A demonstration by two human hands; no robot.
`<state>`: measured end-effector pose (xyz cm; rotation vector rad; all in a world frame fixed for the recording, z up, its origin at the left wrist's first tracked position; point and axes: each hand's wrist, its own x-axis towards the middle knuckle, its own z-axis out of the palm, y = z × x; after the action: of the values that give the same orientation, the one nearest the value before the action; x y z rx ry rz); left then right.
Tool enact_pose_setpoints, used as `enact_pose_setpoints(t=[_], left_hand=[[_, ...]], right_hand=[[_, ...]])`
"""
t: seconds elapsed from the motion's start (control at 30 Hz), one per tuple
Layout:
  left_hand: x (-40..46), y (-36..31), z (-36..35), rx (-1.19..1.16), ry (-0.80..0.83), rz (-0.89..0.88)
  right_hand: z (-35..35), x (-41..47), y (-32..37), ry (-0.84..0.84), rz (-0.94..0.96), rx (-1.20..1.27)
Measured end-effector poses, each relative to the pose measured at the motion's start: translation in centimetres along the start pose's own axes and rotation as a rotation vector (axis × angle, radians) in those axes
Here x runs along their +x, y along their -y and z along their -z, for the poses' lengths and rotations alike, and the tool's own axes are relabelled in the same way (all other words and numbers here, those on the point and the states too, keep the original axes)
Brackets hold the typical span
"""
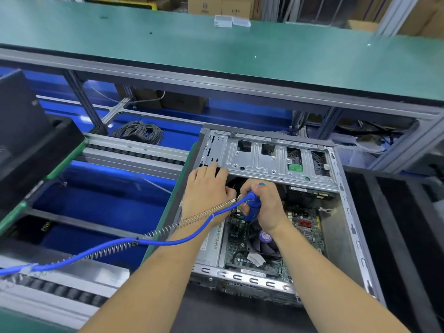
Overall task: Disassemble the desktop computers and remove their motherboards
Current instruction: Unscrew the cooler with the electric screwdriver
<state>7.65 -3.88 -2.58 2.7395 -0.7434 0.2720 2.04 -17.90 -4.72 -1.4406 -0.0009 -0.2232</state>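
Head view: motherboard (pixel 305 227) lies beneath both hands (pixel 240 198) inside case (pixel 346 236).

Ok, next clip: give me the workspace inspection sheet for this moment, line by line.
Surface: dark mat under the case; green bench beyond.
Job's things: open case, motherboard still inside, fan on it, drive cage at the far side.
Clutter: two clear boxes on the green bench.
Grippers: right hand grips a blue screwdriver pointed down at the board; left hand reaches in under the cage, what it touches is hidden.
Cables: blue cord with coiled spring runs left from the screwdriver; grey wire coil behind.
Surroundings: roller conveyor, cartons at the back.
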Motion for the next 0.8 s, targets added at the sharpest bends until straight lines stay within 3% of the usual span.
enact_pose_setpoints(t=[0.2,0.4,0.57,0.7,0.8], left_hand=[[0.3,0.2,-0.3,0.0,-0.024,-0.007],[0.3,0.0,0.3,0.02,0.0,-0.013],[-0.6,-2.6,1.0,0.094,-0.045,-0.242],[-1.8,-7.4,-1.2,0.032,0.421,-0.533],[-2.5,-7.5,-3.5,0.087,0.618,-0.489]], right_hand=[[0.1,-0.1,0.2,-0.046,-0.027,0.056],[1.9,-1.2,3.9,-0.112,0.063,0.167],[7.5,-4.5,5.3,-0.301,-0.02,0.126],[7.8,-4.7,4.3,-0.351,-0.117,0.165],[7.9,-4.6,3.6,-0.353,-0.143,0.166]])
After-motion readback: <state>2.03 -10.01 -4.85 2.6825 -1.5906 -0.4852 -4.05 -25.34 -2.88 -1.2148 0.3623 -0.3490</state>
